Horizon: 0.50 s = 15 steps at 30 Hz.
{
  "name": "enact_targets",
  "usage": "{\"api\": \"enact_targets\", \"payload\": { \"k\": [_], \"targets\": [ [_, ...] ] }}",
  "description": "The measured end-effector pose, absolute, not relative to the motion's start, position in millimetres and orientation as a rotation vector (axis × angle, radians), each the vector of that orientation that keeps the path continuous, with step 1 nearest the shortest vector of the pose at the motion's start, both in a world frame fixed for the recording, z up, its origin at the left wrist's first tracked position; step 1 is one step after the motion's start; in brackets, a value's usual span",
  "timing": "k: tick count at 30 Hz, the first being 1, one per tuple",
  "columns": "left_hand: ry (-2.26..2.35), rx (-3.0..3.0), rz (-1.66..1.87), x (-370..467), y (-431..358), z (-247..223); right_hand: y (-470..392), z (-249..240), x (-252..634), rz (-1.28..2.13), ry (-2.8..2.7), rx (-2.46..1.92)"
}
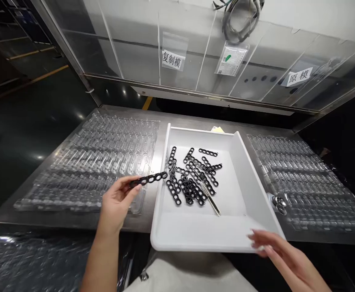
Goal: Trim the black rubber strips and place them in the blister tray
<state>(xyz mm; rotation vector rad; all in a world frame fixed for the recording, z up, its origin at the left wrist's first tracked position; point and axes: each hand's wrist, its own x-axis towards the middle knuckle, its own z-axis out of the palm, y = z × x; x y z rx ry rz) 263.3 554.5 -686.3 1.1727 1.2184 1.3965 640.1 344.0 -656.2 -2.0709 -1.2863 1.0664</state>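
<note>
My left hand (115, 205) pinches one end of a black strip with a row of round holes (154, 177), between thumb and fingers. The strip's other end reaches over the left rim of a white plastic bin (195, 231). Inside the bin, several similar black strips (173, 192) lie in a loose pile, some crossing each other. A slim pair of tweezers (214, 206) rests against the pile's lower right side. By the bin's front right corner is my right hand (287, 257), slightly blurred, its fingers stretched out and the thumb apart, holding nothing.
Clear plastic trays with moulded pockets lie on the metal table, one group (104, 162) left of the bin and another (314, 186) right. A small round metal object (279, 202) sits by the bin's right wall. Beyond the table hangs a transparent panel (195, 52) with labels.
</note>
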Motion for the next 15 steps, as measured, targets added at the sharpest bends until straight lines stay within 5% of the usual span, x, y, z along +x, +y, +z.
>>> {"api": "enact_targets", "payload": {
  "k": [7,15],
  "targets": [
    [1.521,1.15,1.511,222,605,-694,464,-699,615,1.038,-1.877,-2.338],
    [1.505,1.412,1.383,237,817,-708,496,-726,606,1.154,-1.949,-2.425]
  ]
}}
